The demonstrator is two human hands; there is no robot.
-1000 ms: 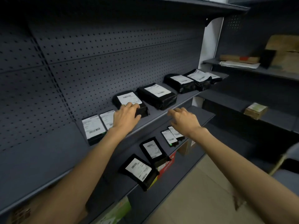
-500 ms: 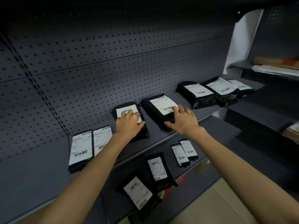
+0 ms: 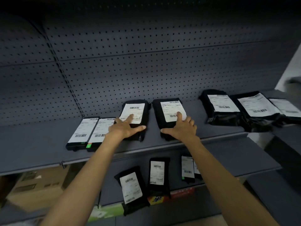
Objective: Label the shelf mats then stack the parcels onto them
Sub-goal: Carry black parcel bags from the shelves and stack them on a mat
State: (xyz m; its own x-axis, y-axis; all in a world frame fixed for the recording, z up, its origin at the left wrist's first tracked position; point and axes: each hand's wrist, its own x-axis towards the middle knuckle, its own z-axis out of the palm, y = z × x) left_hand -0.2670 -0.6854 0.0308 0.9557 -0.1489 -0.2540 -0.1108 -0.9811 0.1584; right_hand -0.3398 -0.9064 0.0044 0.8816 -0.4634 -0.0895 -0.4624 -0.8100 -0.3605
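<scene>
Seen from the head camera, a person's left hand (image 3: 126, 128) lies spread flat on a black parcel (image 3: 136, 119) on the upper shelf (image 3: 40, 149), fingers over its white label and thumb along its near edge, gripping nothing; the right hand (image 3: 180, 128) rests the same way, open and pressing, on the neighbouring parcel (image 3: 169, 117) just to the right. Both parcels sit mid-shelf, close to the pegboard back wall (image 3: 146, 62), with a narrow gap between them. Wrapped in soft black plastic film, they look light and slightly squashy, likely to sag if lifted by one end and apt to slide on the smooth metal; the safest hold would seem to be across the two long sides, thumb under the near edge, since the glossy label offers little grip. To the left, a pair of flat boxes (image 3: 88, 132) lie side by side, touching; to the far right three bulkier bags (image 3: 244, 111) overlap in a loose row, their film crumpled at the near ends. No mat can be made out under any of them. The lower shelf (image 3: 236, 162) carries three more labelled parcels (image 3: 157, 173) and a slim box, partly hidden by the right forearm. Beneath, cardboard boxes (image 3: 32, 188) stand in shadow, their contents unseen.
</scene>
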